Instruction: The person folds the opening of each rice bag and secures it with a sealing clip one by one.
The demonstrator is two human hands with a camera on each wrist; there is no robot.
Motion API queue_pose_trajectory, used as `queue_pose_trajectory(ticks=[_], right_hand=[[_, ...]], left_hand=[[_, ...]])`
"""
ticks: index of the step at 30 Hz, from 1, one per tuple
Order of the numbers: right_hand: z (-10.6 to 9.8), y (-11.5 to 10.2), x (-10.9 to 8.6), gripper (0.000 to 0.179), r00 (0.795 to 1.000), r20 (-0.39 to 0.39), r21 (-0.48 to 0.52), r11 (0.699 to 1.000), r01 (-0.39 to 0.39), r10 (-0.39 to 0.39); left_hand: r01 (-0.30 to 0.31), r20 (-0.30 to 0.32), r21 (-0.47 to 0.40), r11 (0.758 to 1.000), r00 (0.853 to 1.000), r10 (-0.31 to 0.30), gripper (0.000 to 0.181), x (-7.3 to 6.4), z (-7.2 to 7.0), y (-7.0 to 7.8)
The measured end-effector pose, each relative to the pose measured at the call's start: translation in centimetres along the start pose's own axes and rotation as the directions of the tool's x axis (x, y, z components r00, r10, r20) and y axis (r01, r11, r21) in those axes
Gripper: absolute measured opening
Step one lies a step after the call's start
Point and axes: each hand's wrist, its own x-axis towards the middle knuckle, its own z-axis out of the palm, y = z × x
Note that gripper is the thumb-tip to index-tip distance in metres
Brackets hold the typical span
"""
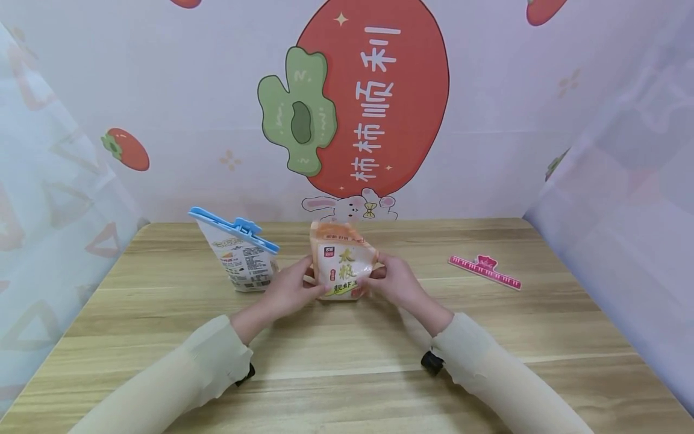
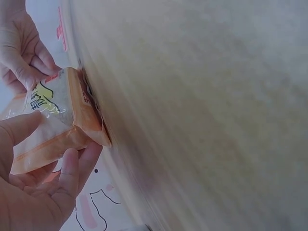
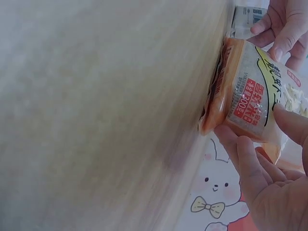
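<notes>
Together, the left hand and right hand gripped an orange-and-white pouch, covering parts of its sides; just left of them, a bag was partly hidden.

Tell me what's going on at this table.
Someone's left hand and right hand hold an orange-and-white packet from either side, upright on the wooden table. No clip is on its top. To its left stands another bag with a blue clip along its top; a pink clip lies to the right.
</notes>
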Motion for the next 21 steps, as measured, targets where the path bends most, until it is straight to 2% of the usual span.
queue_pose_trajectory(ticks=[12, 21], right_hand=[[0.5, 0.3, -1.3, 0.048, 0.999, 0.031, 0.022, 0.999, 0.032, -0.033], [0.8, 0.0, -2.5, 0.044, 0.994, 0.059, 0.040, 0.996, 0.084, -0.087]], left_hand=[[-0.041, 0.032, 0.008, 0.999, 0.999, 0.041, 0.050, -1.1, 0.0, -0.7], [-0.059, 0.073, -0.001, 0.998, 0.996, 0.059, 0.043, -2.0, -0.3, -1.3]])
